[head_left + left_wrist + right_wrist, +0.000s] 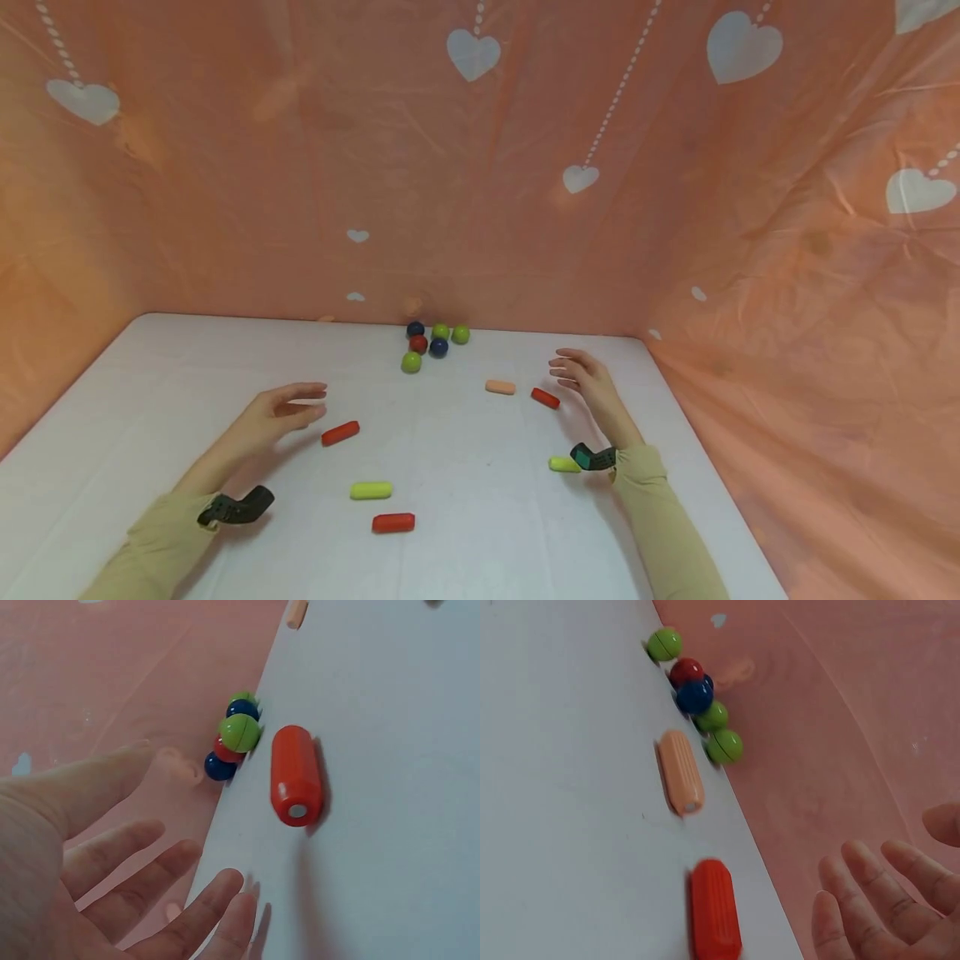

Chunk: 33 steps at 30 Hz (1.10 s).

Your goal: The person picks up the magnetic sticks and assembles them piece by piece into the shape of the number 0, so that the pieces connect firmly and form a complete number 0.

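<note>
My left hand (273, 417) hovers over the left part of the table, fingers loosely extended and nothing in them. Just right of its fingertips lies a red rod (341, 433), which in the left wrist view shows a pale disc on its end (298, 811). At the right, my right hand (592, 389) is raised with relaxed fingers and holds nothing. Beside it lie another red rod (545, 398) and a peach rod (500, 387). A yellow-green rod (564, 464) is partly hidden by the right wrist's camera.
Several green, blue and red balls (439, 347) cluster at the table's back edge. Nearer the front lie a yellow-green rod (371, 490) and a red rod (393, 522). An orange curtain with hearts (480, 208) hangs behind and beside the white table (480, 550).
</note>
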Available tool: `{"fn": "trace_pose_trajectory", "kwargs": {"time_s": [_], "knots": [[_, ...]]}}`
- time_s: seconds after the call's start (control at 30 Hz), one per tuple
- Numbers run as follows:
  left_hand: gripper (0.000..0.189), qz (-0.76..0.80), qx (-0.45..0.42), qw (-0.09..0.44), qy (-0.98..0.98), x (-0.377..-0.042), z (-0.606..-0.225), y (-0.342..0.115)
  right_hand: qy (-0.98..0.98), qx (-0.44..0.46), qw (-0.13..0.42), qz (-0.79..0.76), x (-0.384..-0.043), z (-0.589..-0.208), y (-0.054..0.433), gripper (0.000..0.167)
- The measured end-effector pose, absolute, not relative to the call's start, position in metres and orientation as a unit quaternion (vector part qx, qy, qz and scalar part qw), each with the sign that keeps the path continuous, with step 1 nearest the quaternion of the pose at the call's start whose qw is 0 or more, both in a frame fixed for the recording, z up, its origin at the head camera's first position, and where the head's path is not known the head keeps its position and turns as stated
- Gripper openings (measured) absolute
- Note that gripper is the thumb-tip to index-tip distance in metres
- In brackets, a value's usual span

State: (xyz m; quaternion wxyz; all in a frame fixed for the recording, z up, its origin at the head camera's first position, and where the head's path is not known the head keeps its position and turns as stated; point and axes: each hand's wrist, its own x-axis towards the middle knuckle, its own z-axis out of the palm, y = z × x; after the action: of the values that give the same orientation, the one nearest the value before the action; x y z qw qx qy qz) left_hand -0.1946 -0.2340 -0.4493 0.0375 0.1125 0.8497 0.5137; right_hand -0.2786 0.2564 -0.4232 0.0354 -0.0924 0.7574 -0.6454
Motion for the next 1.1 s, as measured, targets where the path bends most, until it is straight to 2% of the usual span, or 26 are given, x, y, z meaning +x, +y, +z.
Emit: {"fn": "trace_pose_trajectory", "kwargs": {"time_s": [0.43,0.77,1.1], "knots": [[0.061,0.485,0.142,0.046,0.861,-0.196,-0.459,-0.218,0.752,-0.124,0.052,-0.645,-0.299,-0.417,0.215,0.038],[0.040,0.460,0.152,0.043,0.874,-0.198,-0.461,-0.205,0.760,-0.173,0.037,-0.626,-0.326,-0.416,0.171,0.036],[0.029,0.445,0.159,0.041,0.880,-0.198,-0.468,-0.207,0.775,-0.289,0.049,-0.560,-0.323,-0.411,0.123,0.040]]}}
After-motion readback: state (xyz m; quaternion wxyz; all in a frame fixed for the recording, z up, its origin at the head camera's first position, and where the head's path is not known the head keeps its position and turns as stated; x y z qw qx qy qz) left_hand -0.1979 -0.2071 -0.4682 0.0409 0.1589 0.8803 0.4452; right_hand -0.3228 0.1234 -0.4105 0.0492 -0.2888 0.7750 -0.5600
